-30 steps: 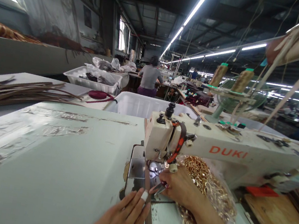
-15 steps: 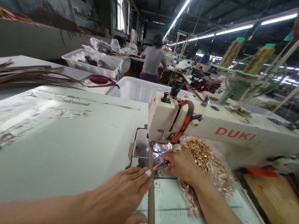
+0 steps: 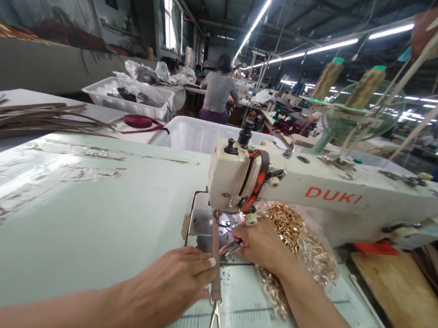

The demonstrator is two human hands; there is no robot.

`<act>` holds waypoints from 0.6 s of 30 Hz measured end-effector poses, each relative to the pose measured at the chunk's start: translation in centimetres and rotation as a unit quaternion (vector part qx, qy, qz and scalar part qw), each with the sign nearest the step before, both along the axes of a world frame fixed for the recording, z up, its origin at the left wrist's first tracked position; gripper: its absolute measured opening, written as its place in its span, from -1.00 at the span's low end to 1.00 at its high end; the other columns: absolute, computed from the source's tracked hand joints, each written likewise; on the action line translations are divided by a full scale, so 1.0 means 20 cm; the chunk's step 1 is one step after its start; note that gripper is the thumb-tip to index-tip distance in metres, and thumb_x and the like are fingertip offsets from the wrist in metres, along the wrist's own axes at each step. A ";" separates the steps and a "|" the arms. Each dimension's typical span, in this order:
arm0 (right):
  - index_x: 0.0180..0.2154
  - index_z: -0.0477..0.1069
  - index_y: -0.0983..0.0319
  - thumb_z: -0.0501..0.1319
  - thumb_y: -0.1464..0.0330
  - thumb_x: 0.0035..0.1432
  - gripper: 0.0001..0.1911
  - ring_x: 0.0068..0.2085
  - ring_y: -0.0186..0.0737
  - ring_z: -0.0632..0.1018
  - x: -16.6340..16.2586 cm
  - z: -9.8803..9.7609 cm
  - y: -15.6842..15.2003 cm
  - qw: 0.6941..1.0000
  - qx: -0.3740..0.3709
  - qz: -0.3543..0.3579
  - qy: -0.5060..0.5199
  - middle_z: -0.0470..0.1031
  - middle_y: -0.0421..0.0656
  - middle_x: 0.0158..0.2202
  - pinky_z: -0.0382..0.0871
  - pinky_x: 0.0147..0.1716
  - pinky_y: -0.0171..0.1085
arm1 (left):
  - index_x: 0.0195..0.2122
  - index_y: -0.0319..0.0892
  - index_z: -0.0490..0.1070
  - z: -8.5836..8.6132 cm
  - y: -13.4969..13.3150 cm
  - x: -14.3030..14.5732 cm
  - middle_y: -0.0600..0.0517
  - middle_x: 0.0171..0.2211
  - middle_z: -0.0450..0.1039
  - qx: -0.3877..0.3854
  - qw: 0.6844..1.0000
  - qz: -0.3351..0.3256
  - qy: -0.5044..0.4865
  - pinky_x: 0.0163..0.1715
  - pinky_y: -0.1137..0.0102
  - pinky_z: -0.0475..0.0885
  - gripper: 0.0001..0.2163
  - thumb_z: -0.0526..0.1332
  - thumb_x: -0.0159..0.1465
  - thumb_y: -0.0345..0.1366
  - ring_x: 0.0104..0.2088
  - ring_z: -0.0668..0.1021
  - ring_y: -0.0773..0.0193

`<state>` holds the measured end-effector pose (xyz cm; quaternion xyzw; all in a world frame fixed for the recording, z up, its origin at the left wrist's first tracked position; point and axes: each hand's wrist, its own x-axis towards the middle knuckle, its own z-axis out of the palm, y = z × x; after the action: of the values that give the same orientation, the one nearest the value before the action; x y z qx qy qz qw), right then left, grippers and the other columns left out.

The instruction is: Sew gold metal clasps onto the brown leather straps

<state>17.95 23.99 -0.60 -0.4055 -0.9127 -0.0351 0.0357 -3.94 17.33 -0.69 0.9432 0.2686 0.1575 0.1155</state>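
A narrow brown strap (image 3: 216,277) runs from under the sewing machine's head (image 3: 234,174) toward me. At its near end hangs a gold snap hook (image 3: 215,321), lying on the pale green table. My left hand (image 3: 176,277) lies flat with fingers outstretched, their tips against the strap's left edge; a white wrap covers one fingertip. Right of the needle area, my right hand (image 3: 259,240) is closed around small scissors (image 3: 232,249), with the silvery blades pointing toward the strap. The fingers partly hide the tool. The metal needle plate (image 3: 200,224) is partly covered by strap and hand.
A clear bag of gold chains and hooks (image 3: 286,233) sits against my right forearm. Brown strips (image 3: 38,117) lie at the far left, beside a maroon tape roll (image 3: 137,120). White bins (image 3: 191,130) stand behind the table. A person (image 3: 218,93) works farther back.
The strap has moved away from me under the machine head, bringing its end with the gold snap hook into view. My left thumb has drawn nearer the fingers. The view has shifted slightly.
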 end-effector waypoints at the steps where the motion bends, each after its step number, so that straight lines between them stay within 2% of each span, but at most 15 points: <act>1: -0.52 0.41 0.22 0.14 0.04 0.11 -0.60 -0.47 -0.25 0.47 0.00 0.00 0.00 1.000 0.002 -0.002 -0.002 0.51 -0.18 -0.53 -0.06 -0.50 -0.30 | -0.15 -0.17 0.41 -0.01 0.01 0.00 -0.05 -0.19 0.50 0.008 1.000 -0.007 -0.006 -0.01 0.29 0.37 -0.81 0.05 0.34 -0.28 -0.11 0.51 0.19; 5: -0.51 0.42 0.22 0.15 0.08 0.11 -0.64 -0.48 -0.25 0.47 0.00 0.01 -0.01 1.000 -0.001 -0.006 -0.010 0.51 -0.18 -0.53 -0.05 -0.50 -0.31 | -0.08 -0.16 0.39 -0.03 0.05 0.00 -0.07 -0.17 0.50 0.019 0.999 -0.021 -0.015 -0.03 0.29 0.38 -0.77 -0.01 0.35 -0.35 -0.12 0.51 0.19; 10: -0.51 0.42 0.21 0.18 0.08 0.08 -0.66 -0.45 -0.23 0.49 -0.01 0.01 -0.01 1.000 -0.009 -0.010 -0.005 0.52 -0.19 -0.52 0.00 -0.49 -0.32 | -0.06 -0.12 0.39 0.01 0.10 -0.02 -0.02 -0.18 0.50 -0.001 1.000 -0.013 -0.003 -0.02 0.32 0.36 -0.71 -0.08 0.36 -0.39 -0.12 0.50 0.23; 16: -0.48 0.45 0.20 0.22 0.28 0.04 -0.86 -0.41 -0.22 0.50 -0.01 0.00 -0.01 1.000 -0.007 -0.026 -0.012 0.54 -0.17 -0.49 0.07 -0.44 -0.32 | -0.10 -0.13 0.41 0.01 0.21 -0.02 0.00 -0.23 0.51 0.016 1.000 -0.005 -0.004 -0.07 0.34 0.38 -0.72 -0.08 0.37 -0.38 -0.19 0.52 0.25; 18: -0.47 0.45 0.21 0.20 0.31 0.05 -0.87 -0.41 -0.22 0.50 -0.01 0.00 -0.01 0.999 -0.010 -0.030 -0.011 0.53 -0.15 -0.49 0.09 -0.43 -0.32 | -0.16 -0.14 0.43 0.00 0.25 -0.02 0.03 -0.27 0.52 0.040 0.999 0.008 -0.008 -0.08 0.37 0.39 -0.75 -0.05 0.37 -0.36 -0.22 0.53 0.29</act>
<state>17.85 23.87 -0.59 -0.4327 -0.9008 -0.0315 0.0200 -4.41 22.27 -0.62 0.9436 0.2686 0.1768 0.0789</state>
